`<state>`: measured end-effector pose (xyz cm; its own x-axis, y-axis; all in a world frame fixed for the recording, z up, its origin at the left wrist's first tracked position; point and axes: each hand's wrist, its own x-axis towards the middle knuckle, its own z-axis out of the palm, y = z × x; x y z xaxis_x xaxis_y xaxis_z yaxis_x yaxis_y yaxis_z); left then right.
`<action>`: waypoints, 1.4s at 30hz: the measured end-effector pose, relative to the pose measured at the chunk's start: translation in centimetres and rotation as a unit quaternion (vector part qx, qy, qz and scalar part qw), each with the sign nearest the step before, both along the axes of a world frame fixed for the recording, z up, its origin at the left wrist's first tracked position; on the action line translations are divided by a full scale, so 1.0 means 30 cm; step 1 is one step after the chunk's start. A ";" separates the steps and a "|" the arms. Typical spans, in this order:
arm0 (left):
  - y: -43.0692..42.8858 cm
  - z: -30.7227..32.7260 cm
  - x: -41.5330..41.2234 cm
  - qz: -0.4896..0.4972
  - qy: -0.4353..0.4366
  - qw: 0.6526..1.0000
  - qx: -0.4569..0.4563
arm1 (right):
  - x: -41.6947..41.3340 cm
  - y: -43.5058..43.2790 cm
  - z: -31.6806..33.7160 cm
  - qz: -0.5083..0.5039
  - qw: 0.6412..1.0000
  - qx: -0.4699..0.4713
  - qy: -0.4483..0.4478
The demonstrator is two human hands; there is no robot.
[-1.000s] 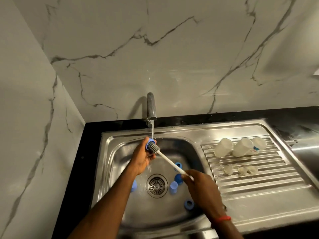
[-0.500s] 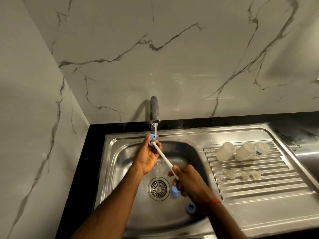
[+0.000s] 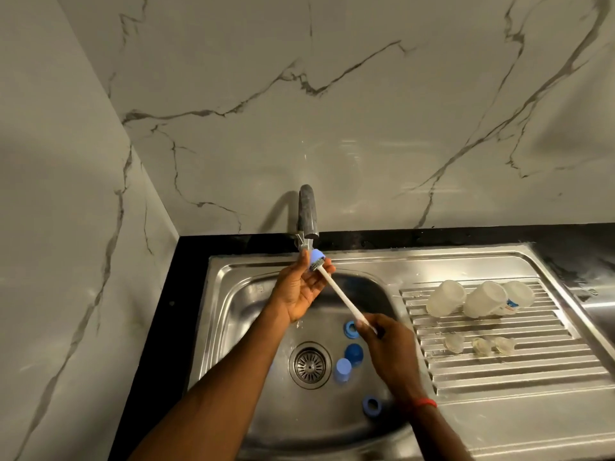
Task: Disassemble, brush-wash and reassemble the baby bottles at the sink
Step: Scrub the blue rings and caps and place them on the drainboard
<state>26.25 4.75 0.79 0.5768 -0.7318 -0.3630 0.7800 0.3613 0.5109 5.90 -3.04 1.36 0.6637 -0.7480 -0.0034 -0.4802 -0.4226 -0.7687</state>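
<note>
Here the sink [image 3: 233,294] fills the lower frame, with clear bottles [image 3: 482,299] lying on its drainer at right. At centre, under the tap [image 3: 307,211], the left hand [image 3: 296,287] pinches a blue cap [image 3: 316,254]. The right hand [image 3: 386,344] grips the brush [image 3: 339,297] handle. The cap looks light, wet and probably slippery, so it is best held by the rim.

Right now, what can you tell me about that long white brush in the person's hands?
The brush has a slim, straight white handle, plastic by its look, ending in a short grey bristle head. It slants up from lower right to upper left above the sink. The right hand grips its lower end; the bristle head sits in a small blue cap that the left hand holds just under the tap.
</note>
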 end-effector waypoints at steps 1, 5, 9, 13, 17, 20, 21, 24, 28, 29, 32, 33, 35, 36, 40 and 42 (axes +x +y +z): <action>-0.007 0.001 0.000 -0.009 0.017 1.000 0.003 | 0.009 0.012 0.009 0.026 0.993 0.111 -0.007; -0.009 -0.006 0.003 -0.022 0.048 0.999 0.013 | 0.019 0.028 0.045 0.038 0.874 0.480 -0.061; 0.005 -0.028 0.006 0.006 0.023 0.999 0.047 | 0.000 0.018 -0.001 -0.039 0.987 0.153 -0.004; 0.004 -0.036 -0.013 0.036 -0.008 0.997 0.066 | -0.028 0.005 0.002 -0.100 0.982 -0.159 0.033; -0.008 -0.046 -0.028 0.090 0.016 0.992 0.092 | -0.050 -0.006 -0.016 -0.013 0.944 -0.326 0.060; 0.010 -0.048 -0.014 0.148 0.073 0.983 0.078 | -0.074 -0.011 0.004 0.019 0.932 -0.356 0.060; 0.022 -0.053 -0.007 0.149 0.075 0.983 0.079 | -0.079 -0.010 0.014 0.020 0.937 -0.344 0.055; 0.054 -0.051 -0.021 0.087 0.055 0.990 0.099 | -0.065 -0.009 0.037 0.018 0.946 -0.321 0.040; 0.095 -0.052 -0.074 0.076 0.059 0.990 0.107 | -0.033 0.003 0.072 0.053 0.936 -0.346 0.044; 0.112 -0.059 -0.081 0.092 0.066 0.987 0.116 | -0.036 0.006 0.071 0.065 0.932 -0.355 0.045; 0.172 -0.093 -0.089 0.122 0.069 0.975 0.174 | -0.062 0.016 0.063 0.084 0.921 -0.377 0.052; 0.189 -0.102 -0.091 0.115 0.058 0.972 0.194 | -0.070 0.019 0.063 0.093 0.916 -0.387 0.057; 0.216 -0.106 -0.103 0.097 0.029 0.970 0.219 | -0.076 0.033 0.068 0.114 0.904 -0.408 0.065; 0.227 -0.104 -0.110 0.092 0.017 0.971 0.221 | -0.076 0.043 0.074 0.125 0.899 -0.415 0.066; 0.243 -0.066 -0.128 0.155 0.059 0.975 0.147 | -0.070 0.065 0.082 0.158 0.881 -0.439 0.080; 0.247 -0.040 -0.124 0.202 0.093 0.971 0.093 | -0.072 0.101 0.080 0.173 0.878 -0.430 0.117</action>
